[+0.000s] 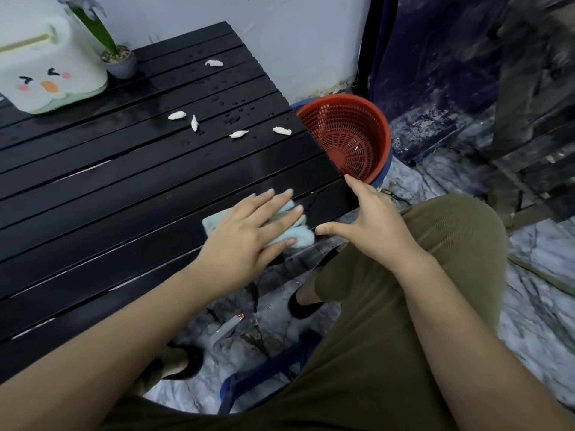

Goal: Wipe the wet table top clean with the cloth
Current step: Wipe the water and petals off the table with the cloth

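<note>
The left hand lies flat on a pale blue-green cloth, fingers spread and straight, pressing it onto the black slatted counter near the counter's near right corner. The cloth bunches out from under the palm toward the right and also shows at the hand's left side. The right hand is just beside it, open, with the thumb resting along the counter's near edge and the forefinger stretched toward the right corner; it holds nothing.

Farther back on the counter, water droplets bead on the slats, and five small white scraps lie scattered among them, well apart from the cloth. At the far left stand a white tissue box with a cartoon face and a small potted plant, close together.

Off the right end of the counter, a red perforated basket sits in a blue bucket on the marbled floor. The person's olive shorts fill the near right.
</note>
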`<state>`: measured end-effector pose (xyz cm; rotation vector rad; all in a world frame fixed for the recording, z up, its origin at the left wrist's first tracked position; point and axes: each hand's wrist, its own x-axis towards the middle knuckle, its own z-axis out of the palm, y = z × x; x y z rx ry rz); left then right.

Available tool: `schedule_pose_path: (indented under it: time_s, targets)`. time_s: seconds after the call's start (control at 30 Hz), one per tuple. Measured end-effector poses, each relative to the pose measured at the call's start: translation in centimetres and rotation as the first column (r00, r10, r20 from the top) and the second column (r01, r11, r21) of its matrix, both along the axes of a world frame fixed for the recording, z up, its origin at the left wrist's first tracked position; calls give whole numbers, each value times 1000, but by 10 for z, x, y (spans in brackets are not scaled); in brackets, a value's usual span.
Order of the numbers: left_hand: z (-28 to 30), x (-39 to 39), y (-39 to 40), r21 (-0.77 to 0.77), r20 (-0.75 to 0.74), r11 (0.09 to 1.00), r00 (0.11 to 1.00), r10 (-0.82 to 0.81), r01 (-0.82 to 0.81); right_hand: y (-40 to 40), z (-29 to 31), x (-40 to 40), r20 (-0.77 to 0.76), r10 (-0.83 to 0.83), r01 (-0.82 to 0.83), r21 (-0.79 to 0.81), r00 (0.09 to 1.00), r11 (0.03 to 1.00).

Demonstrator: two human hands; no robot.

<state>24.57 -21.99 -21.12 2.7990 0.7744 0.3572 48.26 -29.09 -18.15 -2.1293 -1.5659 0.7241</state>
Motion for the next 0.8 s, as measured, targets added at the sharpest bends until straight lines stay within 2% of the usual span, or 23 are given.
schedule_pose_path:
  time_s: [0.3, 0.43, 0.57, 0.7, 0.8]
  targets:
    - [-2, 74, 32, -13, 22, 999, 999, 30, -30, 2, -8, 4, 5, -8, 7, 67, 1000, 998]
    - [-4, 100, 49, -1, 74, 997, 994, 79, -80, 4, -10, 5, -82, -32, 42, 126, 996, 991]
    - [-4, 115, 58, -11, 149, 988, 977, 153, -153, 7, -8, 5, -150, -42, 59, 108, 988, 992]
    - [2, 104, 68, -95, 285, 959, 915, 284, -268, 8, 0, 5, -208, -32, 34, 7, 978, 999]
    - [15, 61, 90, -144, 404, 900, 806, 432, -410, 17, 8, 2, -257, -19, 16, -16, 966, 1000]
